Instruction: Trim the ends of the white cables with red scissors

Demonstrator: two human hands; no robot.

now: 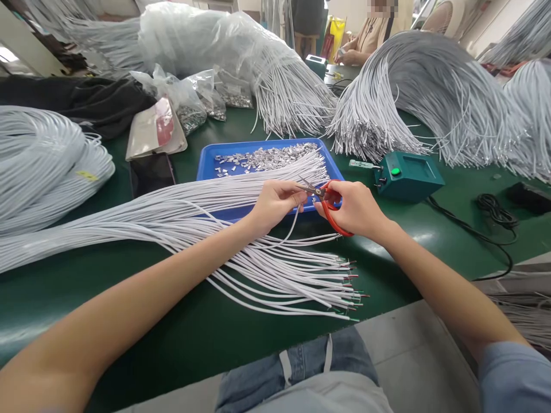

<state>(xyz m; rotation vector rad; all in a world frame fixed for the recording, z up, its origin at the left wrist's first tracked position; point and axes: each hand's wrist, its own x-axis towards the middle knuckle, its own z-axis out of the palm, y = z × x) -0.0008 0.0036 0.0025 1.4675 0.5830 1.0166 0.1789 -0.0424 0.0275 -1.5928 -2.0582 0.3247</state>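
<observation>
My left hand (279, 205) pinches a white cable (293, 225) near its end, above the near rim of a blue tray (206, 166). In my right hand (355, 207) is a pair of scissors with red handles (330, 215); their blades (310, 187) point left and meet my left fingertips. Whether the blades touch the cable end is hidden by the fingers. Loose white cables (275, 269) fan out below my hands, with red and green wire ends showing. Another bundle of white cables (241, 186) lies across the tray, beside small silvery metal pieces (267, 158).
A teal device with a green button (411, 176) sits right of the tray, its black cord (469, 226) trailing right. Thick grey cable bundles (451, 92) and bags of metal parts (189, 109) line the back. A coiled cable (47, 166) lies left. Another person (370, 40) is beyond the table.
</observation>
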